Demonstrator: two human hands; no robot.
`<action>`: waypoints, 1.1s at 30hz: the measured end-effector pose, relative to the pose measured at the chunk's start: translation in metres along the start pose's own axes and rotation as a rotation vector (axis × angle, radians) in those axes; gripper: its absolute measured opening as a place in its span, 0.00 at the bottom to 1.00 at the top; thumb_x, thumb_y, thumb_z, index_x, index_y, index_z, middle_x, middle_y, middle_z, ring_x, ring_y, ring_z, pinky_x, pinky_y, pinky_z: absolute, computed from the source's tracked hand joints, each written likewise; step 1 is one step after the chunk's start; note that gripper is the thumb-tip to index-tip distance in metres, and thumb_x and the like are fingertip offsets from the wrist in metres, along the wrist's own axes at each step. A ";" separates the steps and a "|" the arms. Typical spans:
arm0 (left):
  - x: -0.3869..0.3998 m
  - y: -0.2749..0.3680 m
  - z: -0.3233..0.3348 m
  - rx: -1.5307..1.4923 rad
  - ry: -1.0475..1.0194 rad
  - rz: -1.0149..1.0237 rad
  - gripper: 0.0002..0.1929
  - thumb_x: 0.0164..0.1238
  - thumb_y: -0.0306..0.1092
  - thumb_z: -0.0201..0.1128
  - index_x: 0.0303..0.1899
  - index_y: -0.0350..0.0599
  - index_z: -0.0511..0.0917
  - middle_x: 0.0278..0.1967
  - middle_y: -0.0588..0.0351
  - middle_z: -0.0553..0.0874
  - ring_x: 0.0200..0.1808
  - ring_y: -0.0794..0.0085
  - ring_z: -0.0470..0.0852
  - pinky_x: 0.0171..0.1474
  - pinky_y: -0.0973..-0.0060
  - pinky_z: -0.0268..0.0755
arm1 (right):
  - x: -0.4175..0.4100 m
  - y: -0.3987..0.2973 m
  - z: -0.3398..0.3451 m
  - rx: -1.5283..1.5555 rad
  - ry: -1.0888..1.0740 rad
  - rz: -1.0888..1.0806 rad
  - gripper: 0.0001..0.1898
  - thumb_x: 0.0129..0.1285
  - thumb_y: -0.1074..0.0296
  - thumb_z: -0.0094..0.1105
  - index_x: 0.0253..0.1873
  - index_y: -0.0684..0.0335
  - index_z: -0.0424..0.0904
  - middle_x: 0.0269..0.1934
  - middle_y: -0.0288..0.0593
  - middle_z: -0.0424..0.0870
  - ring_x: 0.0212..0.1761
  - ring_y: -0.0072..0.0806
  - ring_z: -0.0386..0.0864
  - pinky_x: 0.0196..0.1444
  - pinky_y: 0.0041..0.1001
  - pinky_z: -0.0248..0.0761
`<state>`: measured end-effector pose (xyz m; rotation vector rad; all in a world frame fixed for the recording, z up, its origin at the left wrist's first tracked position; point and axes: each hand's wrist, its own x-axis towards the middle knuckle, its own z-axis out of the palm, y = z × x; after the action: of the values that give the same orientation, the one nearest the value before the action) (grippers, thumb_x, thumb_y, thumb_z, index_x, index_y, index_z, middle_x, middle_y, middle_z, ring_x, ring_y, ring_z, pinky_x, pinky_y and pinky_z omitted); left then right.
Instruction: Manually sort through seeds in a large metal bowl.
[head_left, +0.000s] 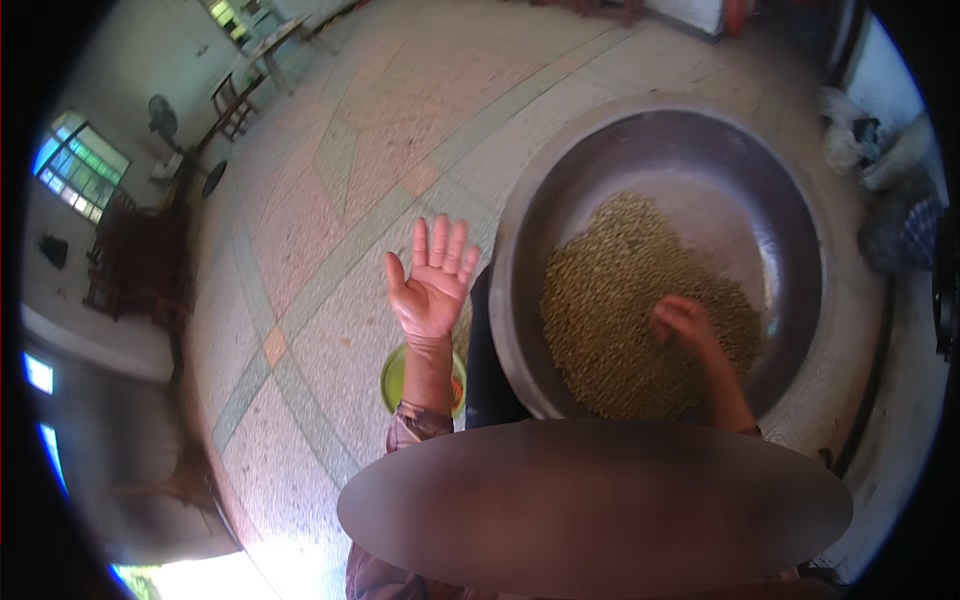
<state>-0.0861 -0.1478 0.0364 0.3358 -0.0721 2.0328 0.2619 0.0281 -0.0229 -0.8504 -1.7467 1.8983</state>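
Note:
A large round metal basin (517, 300) stands at the right of the view, with a heap of small tan beans or seeds (615, 300) spread over its bottom. My right hand (682, 319) is over the right part of the heap, fingers bent and blurred; whether it holds any of the seeds cannot be made out. To the left of the basin, my left hand (433, 285) is held up with its palm showing, fingers apart and nothing in it. Below that hand and partly behind the wrist is a green round bowl (392, 379) with something orange-red inside.
The patterned stone floor (337, 300) extends left of the basin. Plastic bags (847, 135) lie by the right wall. Dark wooden furniture (142, 255), a standing fan (161, 116), a chair (231, 105) and a table (277, 37) are along the far left wall.

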 end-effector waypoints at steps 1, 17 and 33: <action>0.009 -0.020 0.013 0.076 -0.046 -0.084 0.32 0.71 0.60 0.36 0.66 0.49 0.63 0.68 0.49 0.64 0.72 0.52 0.53 0.70 0.48 0.45 | -0.002 -0.002 0.000 0.036 -0.033 0.014 0.11 0.65 0.62 0.57 0.31 0.64 0.78 0.22 0.36 0.78 0.22 0.21 0.75 0.27 0.24 0.68; 0.033 -0.149 -0.054 1.221 0.303 -0.082 0.24 0.72 0.41 0.51 0.63 0.39 0.63 0.56 0.48 0.76 0.58 0.65 0.74 0.58 0.70 0.63 | -0.126 -0.241 0.044 0.668 -0.888 -1.348 0.09 0.59 0.70 0.58 0.27 0.68 0.75 0.18 0.43 0.72 0.20 0.31 0.73 0.46 0.50 0.71; 0.037 -0.163 -0.058 1.401 0.377 -0.111 0.21 0.72 0.40 0.50 0.61 0.39 0.66 0.54 0.51 0.78 0.58 0.67 0.73 0.62 0.70 0.59 | -0.157 -0.227 0.046 0.720 -0.758 -1.255 0.10 0.54 0.83 0.50 0.19 0.73 0.70 0.15 0.53 0.70 0.19 0.43 0.73 0.43 0.57 0.72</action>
<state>0.0293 -0.0280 -0.0250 0.7518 1.5979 1.6864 0.3224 -0.0839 0.2262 1.1105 -1.1414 1.6468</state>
